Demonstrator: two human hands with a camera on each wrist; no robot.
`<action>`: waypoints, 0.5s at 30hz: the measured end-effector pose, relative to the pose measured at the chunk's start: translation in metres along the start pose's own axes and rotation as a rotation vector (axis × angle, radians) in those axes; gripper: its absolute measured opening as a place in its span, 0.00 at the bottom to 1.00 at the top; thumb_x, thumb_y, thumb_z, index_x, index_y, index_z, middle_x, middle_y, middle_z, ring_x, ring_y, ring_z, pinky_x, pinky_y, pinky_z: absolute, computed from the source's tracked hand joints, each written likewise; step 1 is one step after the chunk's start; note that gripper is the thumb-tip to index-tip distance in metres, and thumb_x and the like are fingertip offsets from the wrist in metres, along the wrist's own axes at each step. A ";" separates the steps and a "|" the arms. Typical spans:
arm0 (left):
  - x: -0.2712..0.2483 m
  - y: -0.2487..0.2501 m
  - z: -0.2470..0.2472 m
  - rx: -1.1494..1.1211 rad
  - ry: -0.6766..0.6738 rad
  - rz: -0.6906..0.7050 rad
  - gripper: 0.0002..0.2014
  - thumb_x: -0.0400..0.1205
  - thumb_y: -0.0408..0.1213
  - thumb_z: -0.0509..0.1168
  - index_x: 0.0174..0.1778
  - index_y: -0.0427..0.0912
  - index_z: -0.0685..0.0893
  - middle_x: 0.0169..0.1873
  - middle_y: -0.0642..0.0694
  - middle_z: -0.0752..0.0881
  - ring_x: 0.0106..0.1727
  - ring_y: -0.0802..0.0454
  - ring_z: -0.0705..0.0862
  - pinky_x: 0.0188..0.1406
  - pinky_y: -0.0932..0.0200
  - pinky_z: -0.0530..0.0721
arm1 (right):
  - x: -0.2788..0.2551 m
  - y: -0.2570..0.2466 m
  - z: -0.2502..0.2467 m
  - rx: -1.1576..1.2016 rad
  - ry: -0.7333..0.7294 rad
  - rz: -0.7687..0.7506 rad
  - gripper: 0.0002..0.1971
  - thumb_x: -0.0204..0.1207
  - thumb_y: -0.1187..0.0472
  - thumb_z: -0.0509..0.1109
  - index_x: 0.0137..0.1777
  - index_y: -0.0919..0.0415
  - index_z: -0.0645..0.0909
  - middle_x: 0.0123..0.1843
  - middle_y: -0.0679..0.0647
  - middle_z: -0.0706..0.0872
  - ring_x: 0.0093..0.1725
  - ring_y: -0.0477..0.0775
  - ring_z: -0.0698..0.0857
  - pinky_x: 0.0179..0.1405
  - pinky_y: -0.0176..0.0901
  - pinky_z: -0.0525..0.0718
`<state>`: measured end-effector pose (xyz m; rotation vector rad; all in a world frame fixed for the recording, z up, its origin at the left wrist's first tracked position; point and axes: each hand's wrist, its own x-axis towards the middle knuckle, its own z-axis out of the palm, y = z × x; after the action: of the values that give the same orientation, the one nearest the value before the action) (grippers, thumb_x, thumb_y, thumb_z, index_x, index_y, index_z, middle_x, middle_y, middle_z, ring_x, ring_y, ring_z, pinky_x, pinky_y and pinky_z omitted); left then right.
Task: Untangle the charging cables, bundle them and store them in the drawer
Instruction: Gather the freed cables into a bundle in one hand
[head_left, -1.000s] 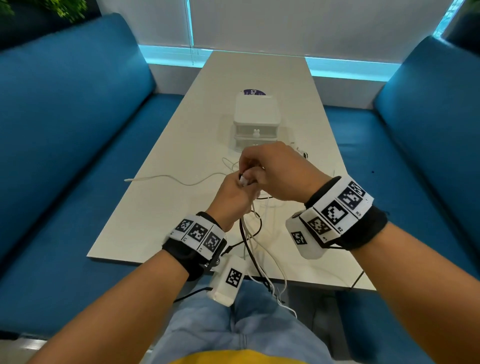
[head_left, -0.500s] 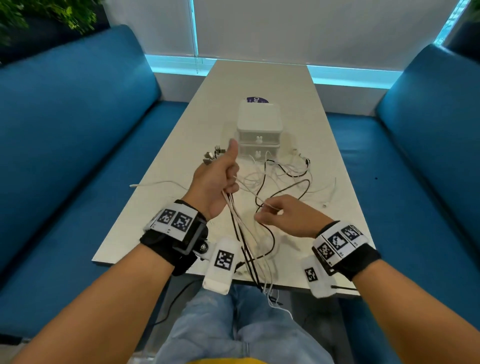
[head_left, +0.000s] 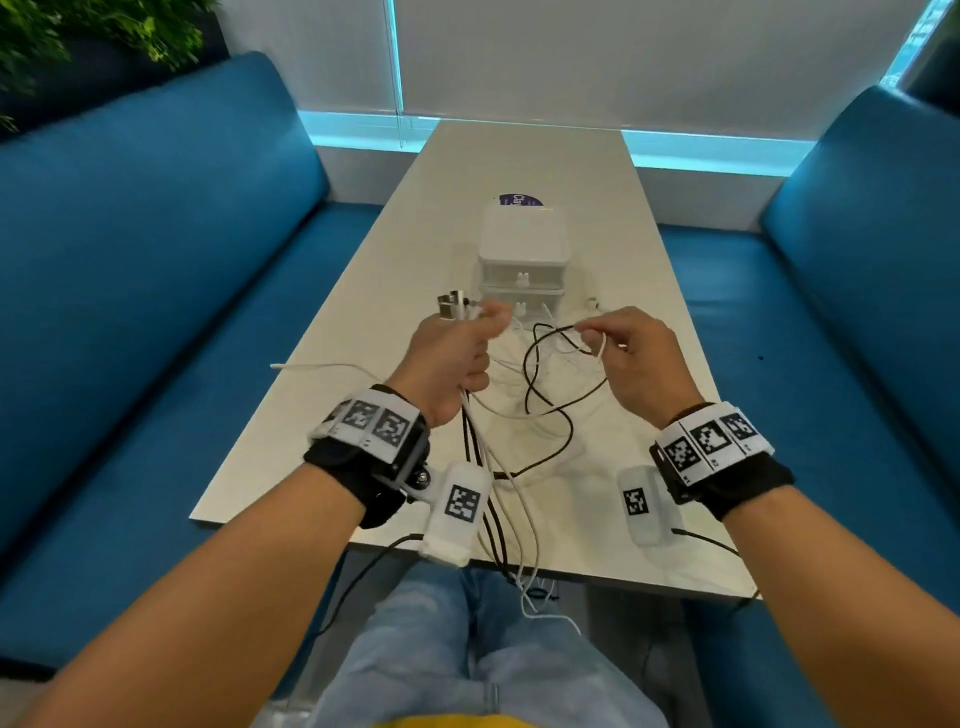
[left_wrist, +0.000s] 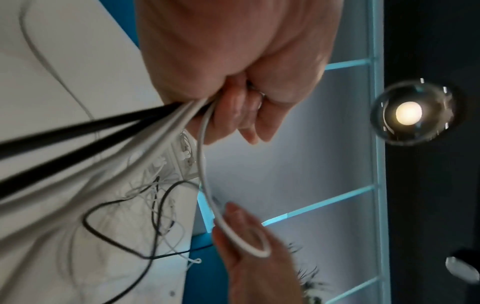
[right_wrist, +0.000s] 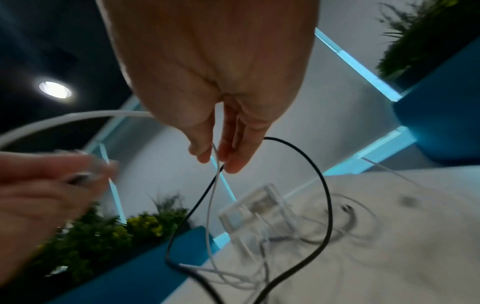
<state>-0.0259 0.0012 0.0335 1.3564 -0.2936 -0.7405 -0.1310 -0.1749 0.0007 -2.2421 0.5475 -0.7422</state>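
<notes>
Fingers of our left hand (head_left: 451, 353) curl round a bunch of charging cables (left_wrist: 145, 123), two black and several white, with metal plugs (head_left: 453, 306) poking out above. Our right hand (head_left: 631, 358) pinches one thin white cable (right_wrist: 213, 185) above the pale table (head_left: 322, 415). One small white two-drawer box (head_left: 522, 260) stands beyond, both drawers closed.

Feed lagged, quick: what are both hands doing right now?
Left hand: grips the bundle of cables.
Right hand: pinches a thin white cable.

Bright even head view; wrist views motion-blurred, ceiling lamp (left_wrist: 408, 113) glaring
</notes>
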 end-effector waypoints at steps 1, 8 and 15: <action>0.004 -0.004 0.006 0.075 -0.002 0.030 0.06 0.81 0.30 0.68 0.51 0.44 0.84 0.16 0.59 0.68 0.17 0.61 0.60 0.14 0.67 0.58 | -0.001 -0.009 -0.002 0.033 0.022 -0.027 0.07 0.79 0.66 0.70 0.53 0.59 0.89 0.48 0.52 0.85 0.47 0.45 0.82 0.46 0.19 0.75; 0.025 -0.031 0.031 0.506 0.016 0.225 0.09 0.70 0.49 0.73 0.40 0.49 0.88 0.33 0.49 0.89 0.34 0.53 0.85 0.38 0.50 0.84 | -0.012 -0.058 -0.020 0.278 -0.091 -0.053 0.08 0.78 0.68 0.72 0.50 0.57 0.89 0.47 0.53 0.90 0.46 0.41 0.88 0.51 0.33 0.85; 0.024 -0.042 0.026 0.147 0.006 0.437 0.16 0.74 0.31 0.77 0.54 0.51 0.86 0.52 0.45 0.89 0.51 0.53 0.87 0.55 0.58 0.87 | -0.010 -0.052 -0.021 0.275 -0.052 0.001 0.07 0.78 0.66 0.71 0.50 0.55 0.89 0.43 0.45 0.90 0.44 0.42 0.88 0.52 0.40 0.87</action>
<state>-0.0368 -0.0354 -0.0057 1.3686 -0.6258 -0.3544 -0.1438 -0.1445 0.0478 -2.0001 0.3954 -0.7109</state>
